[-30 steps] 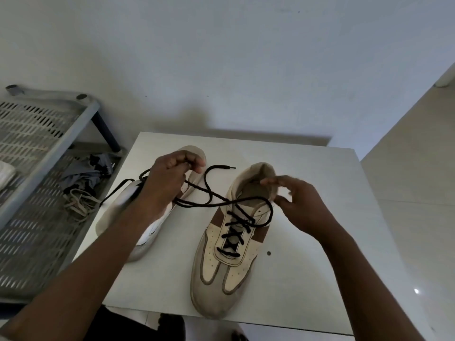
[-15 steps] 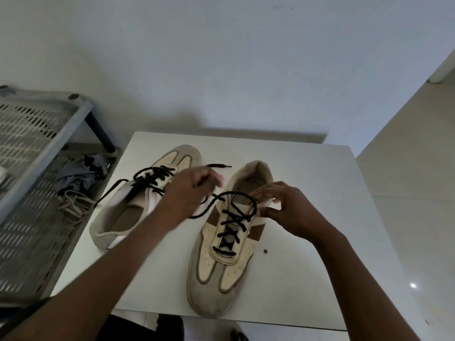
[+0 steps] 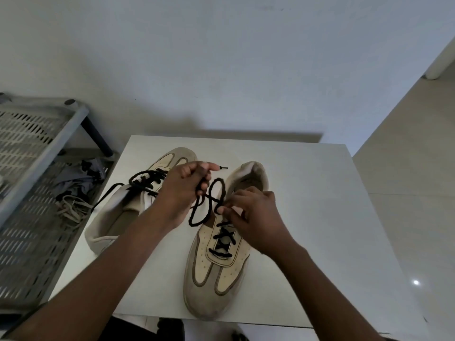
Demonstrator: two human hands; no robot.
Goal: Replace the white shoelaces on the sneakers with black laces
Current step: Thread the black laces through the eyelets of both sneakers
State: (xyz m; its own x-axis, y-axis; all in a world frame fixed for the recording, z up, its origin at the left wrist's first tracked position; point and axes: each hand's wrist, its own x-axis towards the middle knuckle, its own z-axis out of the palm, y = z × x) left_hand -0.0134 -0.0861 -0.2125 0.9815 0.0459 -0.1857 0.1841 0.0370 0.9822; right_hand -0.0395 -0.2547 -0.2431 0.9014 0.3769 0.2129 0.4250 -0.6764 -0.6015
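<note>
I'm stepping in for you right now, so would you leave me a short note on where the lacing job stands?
Left hand grips the loose end of the black lace, its tip poking out past the fingers. Right hand pinches the same lace at the upper eyelets of the near sneaker.
Both sneakers lie on the table; the white laces lie on the rack to the left.
Done: the far sneaker carries a black lace; the near sneaker is crossed through its lower rows.
To do: thread the near sneaker's top eyelets and tidy the ends.
</note>
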